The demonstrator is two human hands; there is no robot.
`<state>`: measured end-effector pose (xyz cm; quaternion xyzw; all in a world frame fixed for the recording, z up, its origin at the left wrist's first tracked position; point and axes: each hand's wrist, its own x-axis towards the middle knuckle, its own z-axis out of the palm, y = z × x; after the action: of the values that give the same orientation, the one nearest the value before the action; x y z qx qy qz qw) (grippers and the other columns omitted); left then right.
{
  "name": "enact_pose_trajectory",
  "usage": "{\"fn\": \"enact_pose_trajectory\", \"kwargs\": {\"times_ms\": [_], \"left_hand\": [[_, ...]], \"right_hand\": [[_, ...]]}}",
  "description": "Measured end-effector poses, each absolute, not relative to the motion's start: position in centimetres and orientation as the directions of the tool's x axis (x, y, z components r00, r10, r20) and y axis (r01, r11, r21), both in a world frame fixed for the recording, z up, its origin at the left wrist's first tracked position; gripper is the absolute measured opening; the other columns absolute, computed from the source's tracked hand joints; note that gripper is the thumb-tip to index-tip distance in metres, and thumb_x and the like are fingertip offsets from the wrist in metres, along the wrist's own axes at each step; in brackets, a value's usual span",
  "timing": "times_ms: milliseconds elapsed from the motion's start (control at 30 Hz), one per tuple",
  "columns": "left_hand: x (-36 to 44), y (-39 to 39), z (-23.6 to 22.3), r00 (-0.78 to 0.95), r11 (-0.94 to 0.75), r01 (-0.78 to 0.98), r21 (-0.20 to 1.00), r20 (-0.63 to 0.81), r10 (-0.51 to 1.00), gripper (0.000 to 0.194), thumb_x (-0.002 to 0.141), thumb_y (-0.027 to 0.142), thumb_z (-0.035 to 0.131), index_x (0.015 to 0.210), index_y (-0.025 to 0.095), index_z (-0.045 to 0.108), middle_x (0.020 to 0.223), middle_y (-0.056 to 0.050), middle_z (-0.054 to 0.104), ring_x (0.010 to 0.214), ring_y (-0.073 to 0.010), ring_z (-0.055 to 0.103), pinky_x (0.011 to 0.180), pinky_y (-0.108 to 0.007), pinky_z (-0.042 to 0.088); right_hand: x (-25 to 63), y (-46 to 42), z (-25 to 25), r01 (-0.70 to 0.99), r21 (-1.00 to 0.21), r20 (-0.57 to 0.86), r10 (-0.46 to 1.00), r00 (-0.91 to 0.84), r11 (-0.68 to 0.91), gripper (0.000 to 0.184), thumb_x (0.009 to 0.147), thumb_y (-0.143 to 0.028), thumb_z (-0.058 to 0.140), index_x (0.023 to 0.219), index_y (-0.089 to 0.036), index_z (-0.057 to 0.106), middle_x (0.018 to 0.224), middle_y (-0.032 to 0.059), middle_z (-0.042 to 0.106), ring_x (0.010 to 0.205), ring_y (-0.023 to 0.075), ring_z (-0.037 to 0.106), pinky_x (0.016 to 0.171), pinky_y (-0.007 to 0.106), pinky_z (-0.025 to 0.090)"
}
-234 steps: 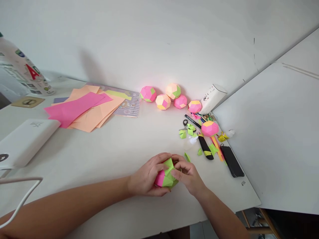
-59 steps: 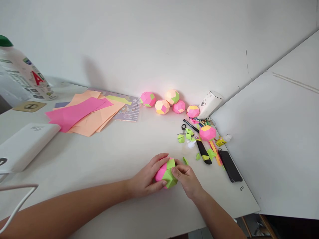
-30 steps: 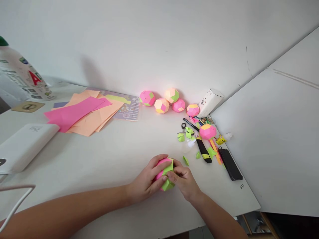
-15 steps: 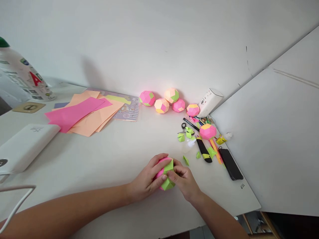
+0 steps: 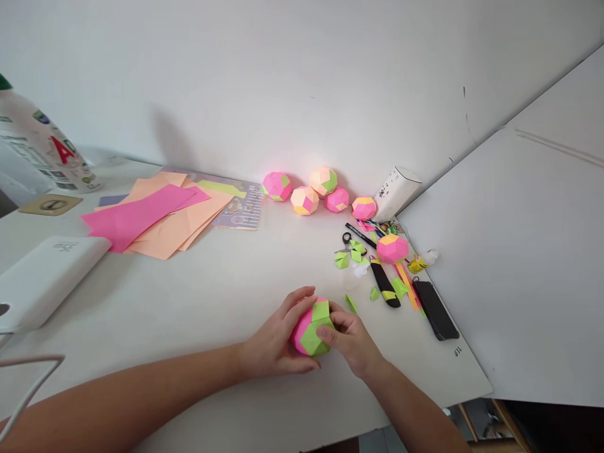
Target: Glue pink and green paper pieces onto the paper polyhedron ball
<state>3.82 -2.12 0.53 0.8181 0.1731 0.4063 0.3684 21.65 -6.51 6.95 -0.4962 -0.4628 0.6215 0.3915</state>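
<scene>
Head view: left hand (image 5: 283, 336) curved round the left side of the pink-and-green paper ball (image 5: 312, 328), fingers over the top, thumb below; grip partly open, at the ball's width. Right hand (image 5: 352, 340) on the ball's right side, thumb bent on a green face, fingers curled behind; its grip nearly closed on the ball's edge. Forearms reach in from both lower corners, wrists low over the white table (image 5: 226, 289). Beyond the grip, at the wall (image 5: 283, 82): a row of paper balls (image 5: 306, 200). Right of the grip: cutter (image 5: 384, 282), phone (image 5: 435, 309). Left, well apart: paper sheets (image 5: 165, 217), white box (image 5: 51, 277).
</scene>
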Motion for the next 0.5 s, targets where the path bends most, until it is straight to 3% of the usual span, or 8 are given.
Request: {"fn": "enact_pose_trajectory", "kwargs": {"times_ms": [200, 367, 500], "left_hand": [[3.8, -1.5, 0.7, 0.585, -0.485, -0.117, 0.867, 0.454, 0.672, 0.076, 0.078, 0.049, 0.068, 0.138, 0.024, 0.029, 0.135, -0.017, 0.033, 0.130, -0.0357, 0.034, 0.104, -0.055, 0.040], [3.7, -1.3, 1.4, 0.628, -0.182, -0.201, 0.963, 0.269, 0.730, 0.071, 0.081, 0.047, 0.066, 0.136, 0.023, 0.029, 0.130, -0.015, 0.040, 0.115, -0.0288, 0.049, 0.092, -0.044, 0.050], [3.5, -1.4, 1.5, 0.575, -0.153, -0.173, 0.973, 0.226, 0.787, 0.063, 0.087, 0.045, 0.059, 0.138, 0.025, 0.027, 0.135, -0.015, 0.038, 0.115, -0.0272, 0.050, 0.092, -0.041, 0.051]], "right_hand": [[22.8, -5.9, 7.2, 0.004, -0.972, -0.227, 0.935, -0.274, -0.235, 0.037, 0.079, -0.055, 0.066, 0.081, -0.019, 0.069, 0.121, 0.0080, 0.055, 0.107, 0.0238, 0.054, 0.086, 0.035, 0.046], [24.2, -5.3, 7.2, 0.058, -0.978, -0.207, 0.930, -0.305, -0.199, 0.030, 0.082, -0.049, 0.066, 0.085, -0.019, 0.071, 0.118, 0.0081, 0.059, 0.111, 0.0247, 0.056, 0.089, 0.037, 0.046], [24.5, -5.1, 7.1, 0.136, -0.985, -0.139, 0.958, -0.250, -0.107, 0.028, 0.083, -0.048, 0.065, 0.081, -0.021, 0.073, 0.115, 0.0085, 0.063, 0.120, 0.0264, 0.051, 0.098, 0.041, 0.042]]}}
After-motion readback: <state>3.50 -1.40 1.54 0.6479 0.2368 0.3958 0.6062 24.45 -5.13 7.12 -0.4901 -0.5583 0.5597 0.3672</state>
